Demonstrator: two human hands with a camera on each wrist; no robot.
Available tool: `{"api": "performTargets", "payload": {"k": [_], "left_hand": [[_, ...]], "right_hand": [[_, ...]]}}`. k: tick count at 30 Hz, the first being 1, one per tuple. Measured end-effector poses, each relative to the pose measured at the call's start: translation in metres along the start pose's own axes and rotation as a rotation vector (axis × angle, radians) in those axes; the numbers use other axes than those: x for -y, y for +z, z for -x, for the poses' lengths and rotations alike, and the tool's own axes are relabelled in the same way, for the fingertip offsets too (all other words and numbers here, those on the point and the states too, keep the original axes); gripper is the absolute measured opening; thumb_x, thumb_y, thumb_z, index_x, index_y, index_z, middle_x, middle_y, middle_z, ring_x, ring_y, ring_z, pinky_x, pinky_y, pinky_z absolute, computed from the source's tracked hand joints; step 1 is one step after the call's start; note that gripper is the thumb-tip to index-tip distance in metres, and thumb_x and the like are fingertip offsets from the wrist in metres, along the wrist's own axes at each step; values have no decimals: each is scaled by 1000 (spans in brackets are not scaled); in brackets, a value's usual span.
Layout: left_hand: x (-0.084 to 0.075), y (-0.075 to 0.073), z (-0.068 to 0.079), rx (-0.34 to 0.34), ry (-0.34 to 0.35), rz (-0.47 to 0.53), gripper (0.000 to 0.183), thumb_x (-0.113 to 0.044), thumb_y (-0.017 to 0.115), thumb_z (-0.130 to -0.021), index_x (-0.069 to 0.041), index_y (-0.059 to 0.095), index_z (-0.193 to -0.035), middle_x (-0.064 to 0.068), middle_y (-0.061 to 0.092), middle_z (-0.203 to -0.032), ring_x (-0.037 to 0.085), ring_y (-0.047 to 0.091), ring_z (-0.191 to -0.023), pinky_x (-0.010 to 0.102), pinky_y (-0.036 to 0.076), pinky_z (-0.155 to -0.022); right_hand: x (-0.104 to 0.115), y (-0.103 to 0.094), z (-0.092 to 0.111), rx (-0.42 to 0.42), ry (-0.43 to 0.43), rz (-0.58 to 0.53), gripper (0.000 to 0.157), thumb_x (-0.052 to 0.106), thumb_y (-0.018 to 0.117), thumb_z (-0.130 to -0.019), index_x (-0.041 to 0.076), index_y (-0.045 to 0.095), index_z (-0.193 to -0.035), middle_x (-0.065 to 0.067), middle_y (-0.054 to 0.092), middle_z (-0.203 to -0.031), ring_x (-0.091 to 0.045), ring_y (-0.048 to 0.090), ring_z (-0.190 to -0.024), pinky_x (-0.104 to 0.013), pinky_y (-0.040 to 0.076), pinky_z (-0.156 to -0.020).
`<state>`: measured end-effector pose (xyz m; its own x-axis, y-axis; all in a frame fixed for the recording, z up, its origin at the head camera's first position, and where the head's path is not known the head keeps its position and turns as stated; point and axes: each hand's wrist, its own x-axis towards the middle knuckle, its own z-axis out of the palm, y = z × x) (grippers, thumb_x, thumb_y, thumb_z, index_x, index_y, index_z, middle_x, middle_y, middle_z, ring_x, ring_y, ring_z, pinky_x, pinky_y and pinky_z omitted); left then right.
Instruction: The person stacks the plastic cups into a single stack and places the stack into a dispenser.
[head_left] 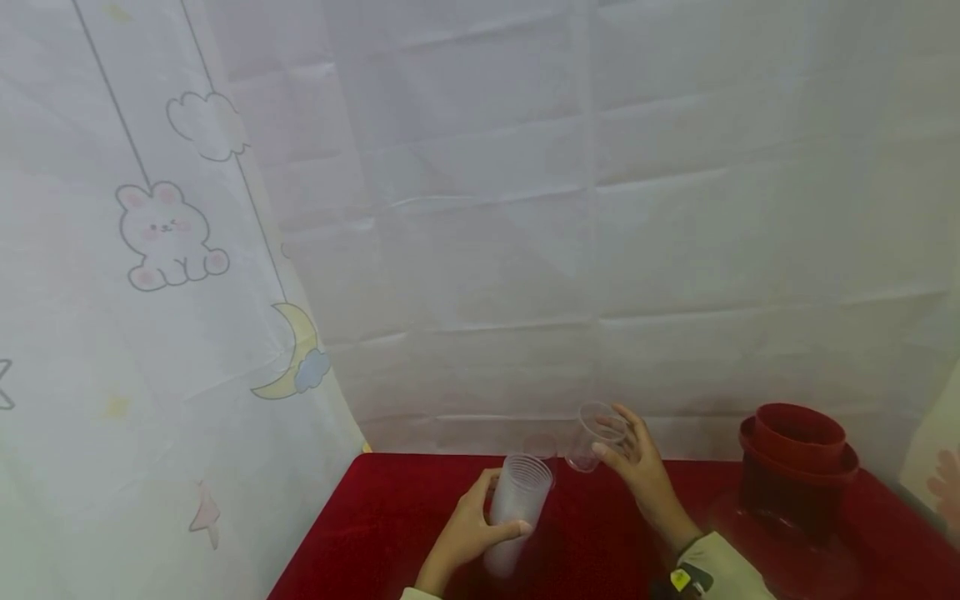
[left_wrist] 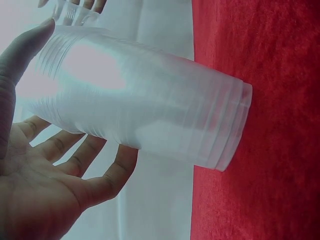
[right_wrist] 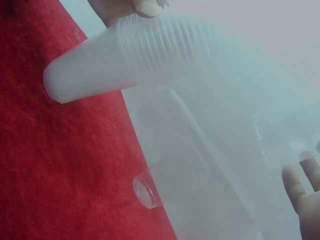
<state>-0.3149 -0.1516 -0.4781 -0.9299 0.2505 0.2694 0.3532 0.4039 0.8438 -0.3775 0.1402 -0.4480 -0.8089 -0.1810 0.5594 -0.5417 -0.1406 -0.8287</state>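
Note:
My left hand [head_left: 468, 527] grips a tall stack of clear plastic cups [head_left: 519, 498], tilted, with the rims up and away from me. In the left wrist view the thumb lies along one side of the stack [left_wrist: 145, 95] and the fingers curl against the other. To its right, my right hand [head_left: 639, 468] holds a single clear plastic cup [head_left: 579, 452] between thumb and fingers, apart from the stack and above the table. Another clear cup [right_wrist: 146, 191] stands on the table behind the stack, partly hidden by it in the head view.
A red cloth [head_left: 397, 508] covers the table. At the right stands a dark red round container [head_left: 795, 492] with a wide rim and a raised collar. A pale creased sheet [head_left: 480, 250] hangs behind the table, and a printed one [head_left: 180, 400] hangs at the left.

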Motion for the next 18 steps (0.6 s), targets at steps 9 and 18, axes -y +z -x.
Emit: {"api": "performTargets", "payload": {"k": [9, 18], "left_hand": [[-2, 0, 0, 0, 8, -4, 69, -39, 80, -81, -29, 44, -139, 0, 59, -126, 15, 60, -101, 35, 57, -74], [-4, 1, 0, 0, 6, -6, 69, -40, 80, -81, -29, 44, -139, -1, 59, -126, 14, 61, -101, 35, 57, -75]], "right_hand": [[6, 4, -2, 16, -22, -65, 69, -6, 58, -96, 11, 24, -155, -31, 40, -144, -29, 50, -128, -23, 48, -95], [20, 14, -3, 57, -47, -117, 68, -6, 55, -97, 11, 24, -154, -29, 41, -144, -23, 51, -127, -26, 48, -97]]}}
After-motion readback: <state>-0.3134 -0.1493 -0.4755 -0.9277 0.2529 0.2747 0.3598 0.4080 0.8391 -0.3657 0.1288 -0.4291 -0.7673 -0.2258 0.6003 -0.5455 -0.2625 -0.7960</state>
